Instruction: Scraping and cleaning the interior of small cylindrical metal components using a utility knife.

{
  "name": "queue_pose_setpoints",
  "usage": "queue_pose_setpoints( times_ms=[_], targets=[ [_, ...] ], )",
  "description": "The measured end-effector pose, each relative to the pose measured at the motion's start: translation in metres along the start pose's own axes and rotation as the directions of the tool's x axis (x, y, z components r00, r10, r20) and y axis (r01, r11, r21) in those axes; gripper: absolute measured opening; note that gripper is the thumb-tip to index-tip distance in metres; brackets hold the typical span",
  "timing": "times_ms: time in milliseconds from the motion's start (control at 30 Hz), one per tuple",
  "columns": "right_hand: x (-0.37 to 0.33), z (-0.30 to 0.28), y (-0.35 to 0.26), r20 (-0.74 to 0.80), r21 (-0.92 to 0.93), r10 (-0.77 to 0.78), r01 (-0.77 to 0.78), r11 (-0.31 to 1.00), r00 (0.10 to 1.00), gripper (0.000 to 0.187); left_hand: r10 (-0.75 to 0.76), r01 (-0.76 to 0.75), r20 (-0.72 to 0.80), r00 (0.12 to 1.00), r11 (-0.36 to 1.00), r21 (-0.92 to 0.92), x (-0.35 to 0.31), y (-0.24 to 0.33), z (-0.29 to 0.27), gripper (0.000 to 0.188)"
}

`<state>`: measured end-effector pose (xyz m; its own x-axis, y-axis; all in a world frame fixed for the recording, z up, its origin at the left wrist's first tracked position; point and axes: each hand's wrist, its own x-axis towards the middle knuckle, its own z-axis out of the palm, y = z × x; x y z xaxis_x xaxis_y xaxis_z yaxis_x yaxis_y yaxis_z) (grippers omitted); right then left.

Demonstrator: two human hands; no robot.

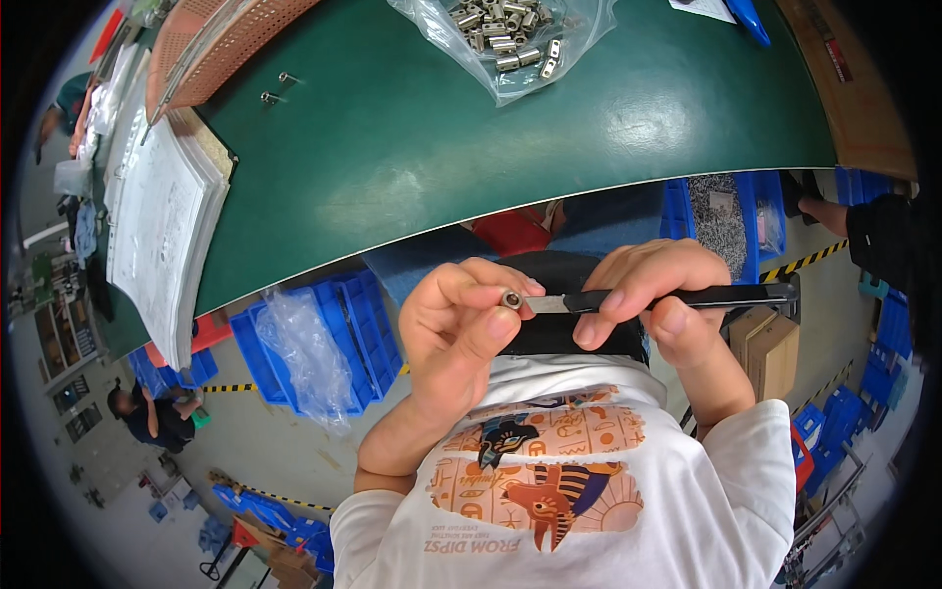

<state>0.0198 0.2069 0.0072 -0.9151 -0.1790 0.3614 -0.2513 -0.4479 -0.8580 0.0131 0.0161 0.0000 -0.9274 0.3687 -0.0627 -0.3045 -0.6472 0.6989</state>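
Between the thumb and fingers of my left hand [456, 319] is a small metal sleeve [510, 298], its round open end showing. My right hand [659, 291] is closed around a black utility knife [721, 295]. The knife's blade [547, 304] sticks out toward the left and its tip meets or nearly meets the sleeve; the exact contact is hard to make out. Both hands are in front of my body, just off the near edge of the green table [392, 177]. A clear plastic bag [505, 83] of similar metal sleeves [505, 29] lies open at the table's far side.
Two small metal screws [277, 88] lie at the table's left, near a pink perforated basket [221, 49] and a stack of papers [162, 221]. Blue bins [329, 334] stand below the table's edge. Other people [157, 412] sit farther off.
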Motion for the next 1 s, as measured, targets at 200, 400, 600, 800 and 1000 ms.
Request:
queue_pose_setpoints(
  times_ms=[200,400,600,800,1000],
  targets=[
    [-0.002,0.004,0.003,-0.030,0.109,0.070,-0.066,0.992,0.997,0.025,0.031,-0.033,0.040,0.999,0.998,0.046,0.000,0.000,0.001,0.012],
    [-0.005,0.004,0.007,-0.056,0.409,0.210,-0.170,0.897,0.976,0.025,0.015,-0.015,0.147,0.989,1.000,-0.001,-0.001,-0.002,-0.002,0.011],
    [0.002,-0.005,0.014,-0.072,0.365,0.130,-0.095,0.926,0.989,0.021,-0.120,0.126,0.136,0.983,0.991,-0.038,-0.001,-0.002,-0.004,0.011],
    [0.005,0.010,0.001,-0.271,-0.164,0.169,-0.218,0.962,0.948,0.011,-0.072,0.076,0.110,0.991,0.997,-0.032,0.001,-0.005,-0.003,0.010],
    [0.014,0.021,0.004,-0.140,-0.327,0.132,-0.171,0.929,0.981,0.009,-0.099,0.101,0.093,0.991,0.995,-0.022,-0.002,-0.001,0.003,0.010]
  ],
)
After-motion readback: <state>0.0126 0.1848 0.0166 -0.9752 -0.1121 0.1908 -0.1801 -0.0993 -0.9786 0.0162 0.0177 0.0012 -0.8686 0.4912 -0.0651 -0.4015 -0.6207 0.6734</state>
